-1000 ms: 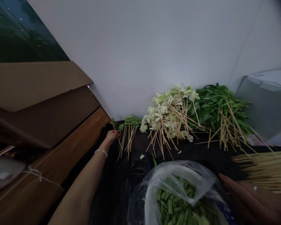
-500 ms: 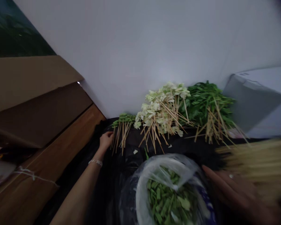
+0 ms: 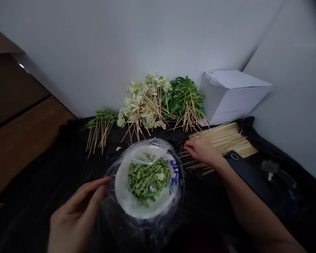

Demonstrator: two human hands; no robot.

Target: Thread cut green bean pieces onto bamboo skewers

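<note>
A bowl [image 3: 122, 195] lined with a clear plastic bag [image 3: 150, 138] holds cut green bean pieces [image 3: 143, 182] and a pale leaf scrap. My left hand [image 3: 75, 211] is left of the bowl, thumb and forefinger slightly apart beside the bag's edge; whether they touch it is unclear. On the right, my right hand [image 3: 201, 149] has its fingers closed at the ends of a pile of bamboo skewers [image 3: 234, 138]. How many it grips is hidden. Behind the bowl lie skewered green beans [image 3: 105, 114], skewered cabbage leaves [image 3: 143, 98] and skewered leafy greens [image 3: 185, 93].
Black plastic sheeting [image 3: 76, 154] covers the work surface. A white box [image 3: 226, 98] stands at the back right against the wall. A dark phone-like object [image 3: 244, 170] lies under my right forearm. Brown cardboard [image 3: 13, 88] and wood [image 3: 34, 137] are at the left.
My left hand has come back from the green bean skewers to beside the bowl. My right hand has moved onto the bamboo skewers. The view has turned right.
</note>
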